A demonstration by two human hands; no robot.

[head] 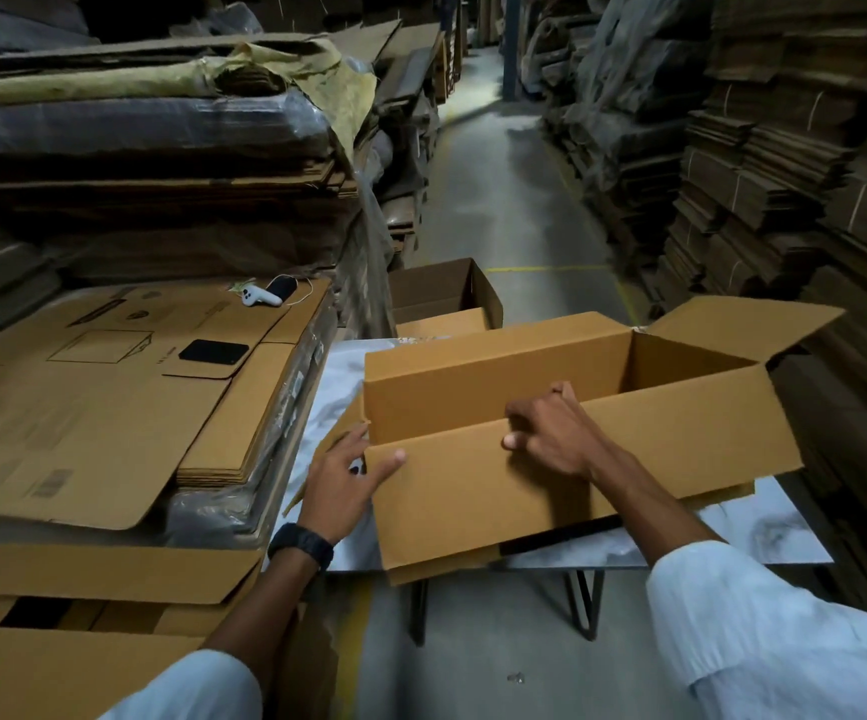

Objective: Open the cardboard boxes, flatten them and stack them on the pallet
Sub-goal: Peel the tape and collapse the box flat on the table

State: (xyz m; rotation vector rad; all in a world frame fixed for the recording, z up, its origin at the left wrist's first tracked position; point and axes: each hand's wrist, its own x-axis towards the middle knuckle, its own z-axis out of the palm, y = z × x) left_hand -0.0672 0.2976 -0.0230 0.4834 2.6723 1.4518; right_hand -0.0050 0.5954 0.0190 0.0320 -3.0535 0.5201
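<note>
A long open cardboard box (499,491) lies on a white marble-patterned table (764,532), its flaps spread outward. My left hand (343,478) holds the box's left end, thumb on the near flap and fingers around the corner. My right hand (551,433) grips the top edge of the near long flap, fingers curled over it into the box. To the left, a stack of flattened boxes (83,407) lies on a wrapped pile. A second open box (444,291) stands on the floor beyond the table.
A black phone (213,352), a white controller (260,297) and a cable lie on the flattened stack. More flat cardboard (99,574) sits at lower left. Tall cardboard piles line both sides of a concrete aisle (499,200).
</note>
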